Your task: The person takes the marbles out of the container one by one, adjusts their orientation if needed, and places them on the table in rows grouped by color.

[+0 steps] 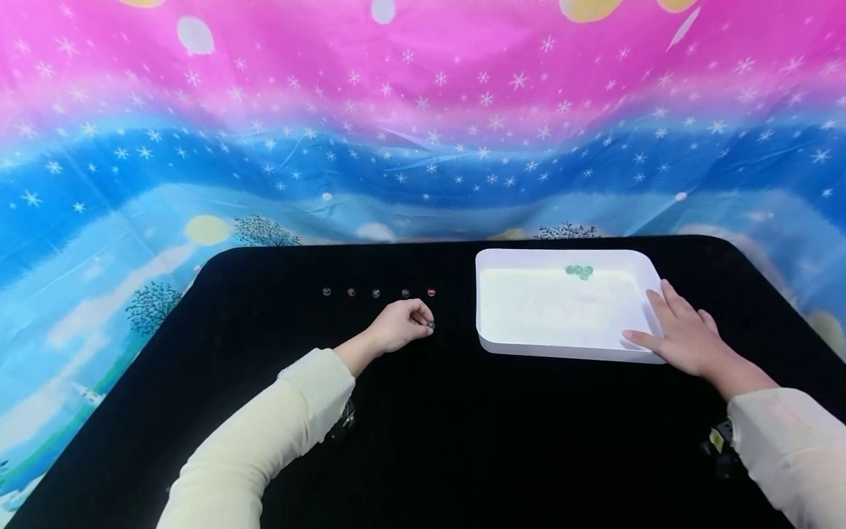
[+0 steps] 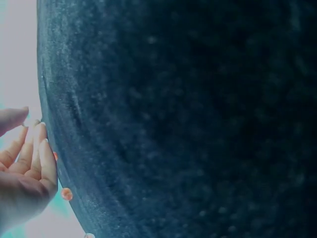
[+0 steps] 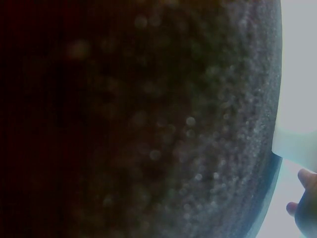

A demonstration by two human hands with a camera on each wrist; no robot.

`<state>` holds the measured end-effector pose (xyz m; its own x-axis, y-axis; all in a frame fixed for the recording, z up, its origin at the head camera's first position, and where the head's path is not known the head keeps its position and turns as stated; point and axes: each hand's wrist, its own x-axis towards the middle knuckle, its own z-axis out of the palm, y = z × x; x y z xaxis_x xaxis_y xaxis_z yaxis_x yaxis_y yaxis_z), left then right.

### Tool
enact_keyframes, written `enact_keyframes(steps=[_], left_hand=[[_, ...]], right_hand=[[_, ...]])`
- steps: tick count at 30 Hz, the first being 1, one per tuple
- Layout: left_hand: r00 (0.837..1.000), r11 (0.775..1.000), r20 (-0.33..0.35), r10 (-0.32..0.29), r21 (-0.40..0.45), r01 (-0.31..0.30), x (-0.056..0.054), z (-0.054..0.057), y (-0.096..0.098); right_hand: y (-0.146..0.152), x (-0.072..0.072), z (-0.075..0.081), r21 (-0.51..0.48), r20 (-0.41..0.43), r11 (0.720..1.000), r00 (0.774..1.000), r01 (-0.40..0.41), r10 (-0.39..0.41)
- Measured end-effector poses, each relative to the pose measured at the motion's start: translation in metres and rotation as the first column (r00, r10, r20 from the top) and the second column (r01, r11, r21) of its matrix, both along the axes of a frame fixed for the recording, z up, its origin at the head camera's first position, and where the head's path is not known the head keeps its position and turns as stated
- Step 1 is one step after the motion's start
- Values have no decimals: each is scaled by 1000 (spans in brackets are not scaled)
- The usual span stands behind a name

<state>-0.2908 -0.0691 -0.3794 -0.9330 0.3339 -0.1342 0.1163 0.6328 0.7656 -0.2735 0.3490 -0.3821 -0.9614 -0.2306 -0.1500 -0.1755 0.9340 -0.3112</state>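
Note:
My left hand [image 1: 399,324] is over the black table, pinching a small dark marble [image 1: 430,325] between thumb and fingertips. In the left wrist view, the same hand [image 2: 29,168] has its thumb close to the fingertips. Just behind it, several small glass marbles lie spaced in a row, from a clear marble [image 1: 327,292] on the left to a reddish marble [image 1: 432,292] on the right. My right hand [image 1: 687,338] rests on the right side of a white tray [image 1: 562,351], fingers extended and spread. Green marbles [image 1: 579,272] sit clustered near the tray's back wall.
The black tabletop [image 1: 463,441] has rounded far corners. Behind it hangs a pink and blue snowflake cloth [image 1: 423,147]. In the left wrist view, an orange marble [image 2: 67,194] shows beside the hand. Both wrist views are mostly filled by dark cloth.

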Motion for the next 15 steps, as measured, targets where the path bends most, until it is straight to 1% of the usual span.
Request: enact_keyframes(steps=[6,11,15], left_hand=[[1000,999,-9,-15,-52,15,-1,-5,1],[999,995,-38,-39,-93,35,0,-7,1],[998,993,-53,-37,-110,31,0,-7,1]], right_hand=[[0,0,1,5,-1,1000,1000,0,0],[-1,0,1,1,7,1000,1000,1,-1],[-1,0,1,0,1,1000,1000,0,0]])
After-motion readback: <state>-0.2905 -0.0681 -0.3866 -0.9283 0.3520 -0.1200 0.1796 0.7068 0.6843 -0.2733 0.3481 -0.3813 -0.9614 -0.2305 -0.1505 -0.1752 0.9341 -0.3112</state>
